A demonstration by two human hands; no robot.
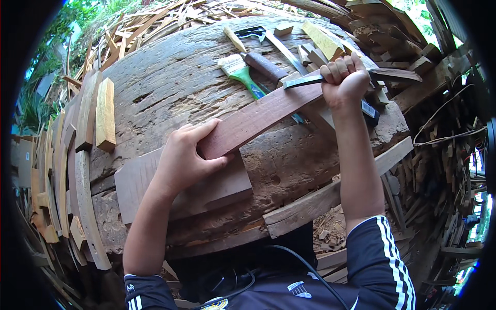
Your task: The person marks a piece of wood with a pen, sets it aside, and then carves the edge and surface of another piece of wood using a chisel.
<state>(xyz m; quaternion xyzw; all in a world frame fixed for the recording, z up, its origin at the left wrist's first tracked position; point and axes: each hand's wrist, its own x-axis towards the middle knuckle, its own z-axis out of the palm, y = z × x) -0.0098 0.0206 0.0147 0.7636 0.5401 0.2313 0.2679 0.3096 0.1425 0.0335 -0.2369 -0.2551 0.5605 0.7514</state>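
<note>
My left hand (183,155) grips the near-left end of a long reddish-brown wooden board (258,120), thumb on one edge and fingers on the other. That end lies over a wider flat brown plank (139,178). In a fist, my right hand (345,82) holds a chisel (303,80) at the board's far end. The chisel's flat metal blade points left, and its dark wooden handle (400,76) sticks out to the right. Whether the blade touches the board I cannot tell. Beyond the board lie a paintbrush (240,75) with a green handle and a dark brown cylindrical piece (266,67).
The work surface is a thick, cracked wooden slab (170,77). A try square (279,49) and several offcuts (321,41) lie at the back. Wood strips (88,111) line the left side. Scrap wood (150,26) is heaped behind, and a loose beam (310,199) runs along the near edge.
</note>
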